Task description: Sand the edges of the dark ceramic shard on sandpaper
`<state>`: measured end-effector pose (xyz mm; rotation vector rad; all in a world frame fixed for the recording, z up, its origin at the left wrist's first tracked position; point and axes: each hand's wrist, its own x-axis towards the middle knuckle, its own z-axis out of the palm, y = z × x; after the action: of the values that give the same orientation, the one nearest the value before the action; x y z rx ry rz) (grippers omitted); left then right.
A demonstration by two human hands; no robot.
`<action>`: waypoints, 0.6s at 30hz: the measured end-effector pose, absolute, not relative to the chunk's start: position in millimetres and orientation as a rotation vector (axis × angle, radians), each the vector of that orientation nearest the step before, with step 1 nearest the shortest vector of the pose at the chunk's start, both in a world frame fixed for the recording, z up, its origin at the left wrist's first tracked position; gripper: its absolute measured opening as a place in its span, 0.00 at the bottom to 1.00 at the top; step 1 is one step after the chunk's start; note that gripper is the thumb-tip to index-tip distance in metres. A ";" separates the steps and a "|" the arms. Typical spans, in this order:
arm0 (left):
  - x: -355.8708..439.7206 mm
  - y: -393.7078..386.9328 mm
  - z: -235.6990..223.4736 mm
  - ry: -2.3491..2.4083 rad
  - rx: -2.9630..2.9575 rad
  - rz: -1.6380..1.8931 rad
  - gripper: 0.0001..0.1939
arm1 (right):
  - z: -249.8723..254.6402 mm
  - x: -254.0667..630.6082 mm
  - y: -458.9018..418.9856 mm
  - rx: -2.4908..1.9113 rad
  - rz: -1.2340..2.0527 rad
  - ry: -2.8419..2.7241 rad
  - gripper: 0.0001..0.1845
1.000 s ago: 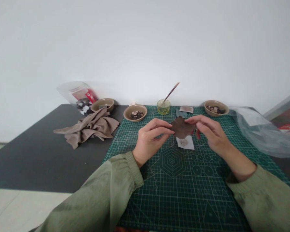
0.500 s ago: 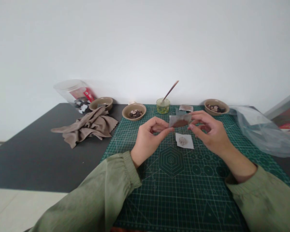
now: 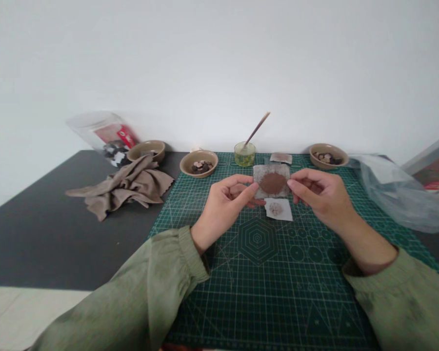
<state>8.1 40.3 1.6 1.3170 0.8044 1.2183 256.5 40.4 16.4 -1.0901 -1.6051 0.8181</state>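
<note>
A small grey, speckled square sheet (image 3: pixel 274 181) with a round reddish-brown patch is held up above the mat, its patched face toward me. My left hand (image 3: pixel 229 200) pinches its left edge between thumb and fingers. On the opposite edge, my right hand (image 3: pixel 316 195) grips it in the same way. Just below the sheet, a white paper square (image 3: pixel 284 209) with a round brownish print lies on the green cutting mat (image 3: pixel 256 292). Behind it are a pale brown-stained piece (image 3: pixel 281 158) and a grey-green piece, the latter mostly hidden.
Along the wall stand a bowl of dark and light pieces (image 3: pixel 199 163), a green glass cup (image 3: pixel 245 155) holding a brush-like stick, and another bowl (image 3: pixel 328 156). A brown cloth (image 3: pixel 128 187), a third bowl (image 3: pixel 146 150) and a clear jar (image 3: pixel 106 139) sit left; plastic film (image 3: pixel 395 195) lies right.
Between my hands, the sheet has been turned from its dark brown side to the grey side with the brown patch. The white paper square below is more exposed.
</note>
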 end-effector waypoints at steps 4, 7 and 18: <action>8.6 40.7 -0.9 0.807 1.307 1.250 0.17 | 14.9 257.3 41.0 -1.079 0.806 -1.607 0.08; 9.4 40.7 -2.0 0.825 1.296 1.269 0.17 | 13.2 258.0 41.7 -1.082 0.788 -1.617 0.08; 7.4 41.2 -0.8 0.958 1.403 1.277 0.14 | 9.2 259.4 40.1 -1.147 0.506 -1.768 0.06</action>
<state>7.4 41.2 -0.8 1.4031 0.9579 1.2772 259.4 40.1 9.2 -1.1469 -1.7679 0.5058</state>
